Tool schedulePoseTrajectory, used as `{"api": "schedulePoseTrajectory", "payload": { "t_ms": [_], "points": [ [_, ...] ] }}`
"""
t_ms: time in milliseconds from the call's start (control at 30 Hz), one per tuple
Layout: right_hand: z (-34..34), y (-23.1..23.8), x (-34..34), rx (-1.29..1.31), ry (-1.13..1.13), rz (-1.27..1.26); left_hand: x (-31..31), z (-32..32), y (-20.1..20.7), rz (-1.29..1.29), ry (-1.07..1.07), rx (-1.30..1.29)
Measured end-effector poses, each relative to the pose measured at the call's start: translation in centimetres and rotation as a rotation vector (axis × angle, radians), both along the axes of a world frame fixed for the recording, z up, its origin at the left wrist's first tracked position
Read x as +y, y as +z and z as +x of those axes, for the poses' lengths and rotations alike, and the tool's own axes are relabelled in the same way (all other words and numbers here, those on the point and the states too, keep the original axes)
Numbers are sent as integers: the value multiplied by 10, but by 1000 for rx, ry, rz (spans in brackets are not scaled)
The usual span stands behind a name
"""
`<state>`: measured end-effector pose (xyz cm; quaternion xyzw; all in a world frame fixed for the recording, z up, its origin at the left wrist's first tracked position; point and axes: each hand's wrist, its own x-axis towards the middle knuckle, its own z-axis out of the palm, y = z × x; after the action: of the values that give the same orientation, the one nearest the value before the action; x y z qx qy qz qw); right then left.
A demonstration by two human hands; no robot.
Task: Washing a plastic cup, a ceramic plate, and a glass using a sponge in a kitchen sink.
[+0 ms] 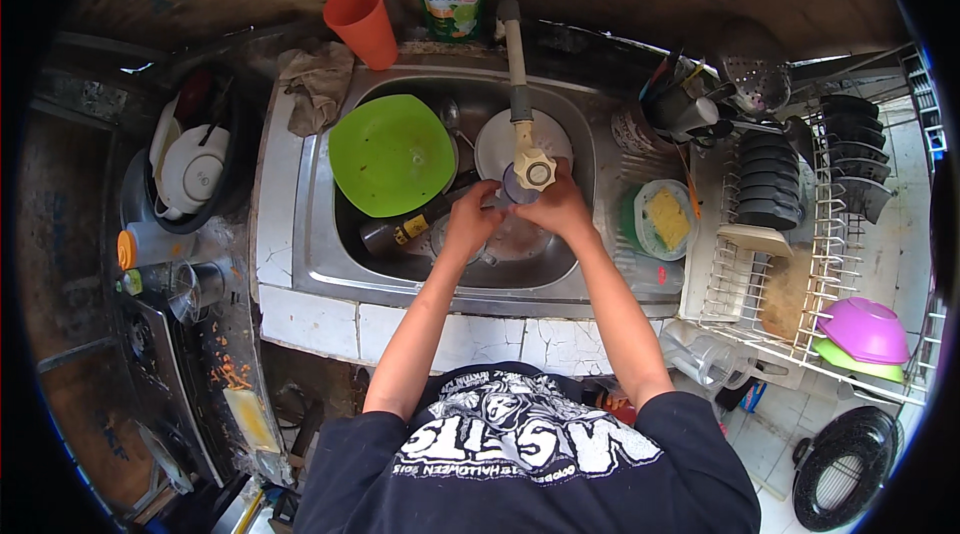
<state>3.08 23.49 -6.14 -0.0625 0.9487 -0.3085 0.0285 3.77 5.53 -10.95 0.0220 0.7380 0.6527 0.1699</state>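
Observation:
My left hand (474, 220) and my right hand (560, 208) meet over the steel sink (318, 259), just under the tap (516, 59). Between them they grip a small purplish cup (518, 186), its lower part hidden by my fingers and its upper part partly behind the tap knob. A white plate (490, 144) lies in the basin beyond my hands. To the left of them rests a large lime-green bowl (390, 159), tilted over a dark bottle (382, 234) with a yellow label. Other dishes under my hands are partly hidden.
At the right of the sink, a green tub (640, 234) holds a yellow sponge (666, 218). Beyond stands a white wire dish rack (822, 264) with dark bowls. A red cup (362, 24), detergent pouch (452, 9) and rag (315, 84) sit along the back.

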Motion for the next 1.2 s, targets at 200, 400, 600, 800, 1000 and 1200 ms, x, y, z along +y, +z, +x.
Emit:
{"api": "schedulePoseTrajectory", "payload": {
  "t_ms": [200,400,600,800,1000,1200],
  "points": [
    [-1,-21,31,-237,-72,-142,23,1,11,-10,-95,149],
    [-2,18,3,-147,-96,-215,18,2,7,-33,-66,90],
    [-1,11,14,-82,-79,-324,33,1,8,85,-80,120],
    [1,-8,23,-280,-94,-491,27,-1,-4,123,-49,-182],
    [32,-47,7,158,-232,-17,47,-6,-25,223,202,-223],
    [19,-60,-16,150,-589,-816,43,-20,5,189,330,-271]
  ]
}}
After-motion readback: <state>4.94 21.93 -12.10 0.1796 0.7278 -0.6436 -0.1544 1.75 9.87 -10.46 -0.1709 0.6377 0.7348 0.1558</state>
